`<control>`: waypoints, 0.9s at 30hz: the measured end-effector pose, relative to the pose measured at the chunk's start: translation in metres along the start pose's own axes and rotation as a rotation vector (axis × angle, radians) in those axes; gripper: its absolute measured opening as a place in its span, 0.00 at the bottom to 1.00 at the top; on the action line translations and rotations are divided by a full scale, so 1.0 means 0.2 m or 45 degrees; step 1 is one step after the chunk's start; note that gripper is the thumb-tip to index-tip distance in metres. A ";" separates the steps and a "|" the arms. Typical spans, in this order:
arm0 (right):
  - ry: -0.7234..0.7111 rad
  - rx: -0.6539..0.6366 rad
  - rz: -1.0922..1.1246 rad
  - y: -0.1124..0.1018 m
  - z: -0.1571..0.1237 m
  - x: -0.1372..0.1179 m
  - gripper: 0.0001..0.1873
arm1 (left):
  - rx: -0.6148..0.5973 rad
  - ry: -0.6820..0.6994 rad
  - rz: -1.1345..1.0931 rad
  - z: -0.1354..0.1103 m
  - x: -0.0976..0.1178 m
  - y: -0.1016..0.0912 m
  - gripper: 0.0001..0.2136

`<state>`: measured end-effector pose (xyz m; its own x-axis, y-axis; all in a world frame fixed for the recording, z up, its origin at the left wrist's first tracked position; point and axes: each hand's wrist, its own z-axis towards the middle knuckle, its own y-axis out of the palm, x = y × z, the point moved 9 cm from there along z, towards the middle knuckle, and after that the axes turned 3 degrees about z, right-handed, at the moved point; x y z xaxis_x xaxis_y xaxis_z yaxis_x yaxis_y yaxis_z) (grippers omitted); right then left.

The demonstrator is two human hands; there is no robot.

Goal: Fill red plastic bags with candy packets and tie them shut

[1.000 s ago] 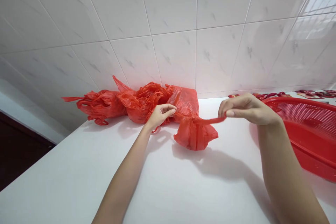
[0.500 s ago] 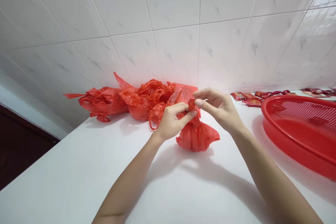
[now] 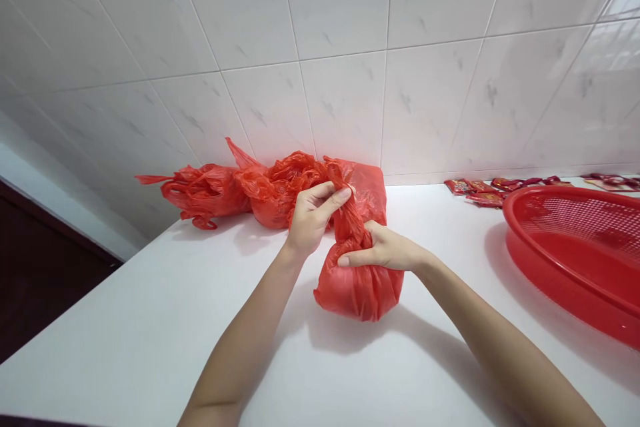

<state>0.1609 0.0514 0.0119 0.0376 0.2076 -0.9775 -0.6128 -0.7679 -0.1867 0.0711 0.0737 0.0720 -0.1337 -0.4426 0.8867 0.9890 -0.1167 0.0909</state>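
Note:
A filled red plastic bag [image 3: 360,290] is in front of me, its neck gathered and twisted upward. My left hand [image 3: 313,213] pinches the top of that neck between thumb and fingers. Lower down, my right hand [image 3: 383,248] wraps round the base of the neck, its thumb lying across the front of the bag. What the bag contains is hidden. Just behind stands a flat sheet of red plastic, perhaps another bag [image 3: 370,180], leaning near the wall.
Several knotted red bags [image 3: 207,193] lie in a row along the tiled wall [image 3: 345,100], left of my hands. On the right stands a red plastic basket [image 3: 575,280] with a mesh wall. Small red packets [image 3: 485,199] lie behind it on the white table [image 3: 125,320].
My right hand has gone from the top of the neck down to its base. My left hand has risen slightly with the tip. The bag appears nearer and turned, its neck now stretched longer.

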 end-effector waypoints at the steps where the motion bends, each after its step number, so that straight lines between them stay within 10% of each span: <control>1: 0.006 -0.002 0.007 0.00 0.00 0.00 0.26 | 0.027 -0.013 -0.018 0.01 0.00 -0.01 0.13; 27: -0.079 0.097 -0.164 0.00 0.01 0.00 0.24 | 0.089 -0.097 -0.224 0.04 -0.05 -0.05 0.10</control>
<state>0.1600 0.0525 0.0127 0.0725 0.3405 -0.9374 -0.6642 -0.6847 -0.3001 0.0636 0.0859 0.0659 -0.3026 -0.3518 0.8858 0.9530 -0.1234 0.2766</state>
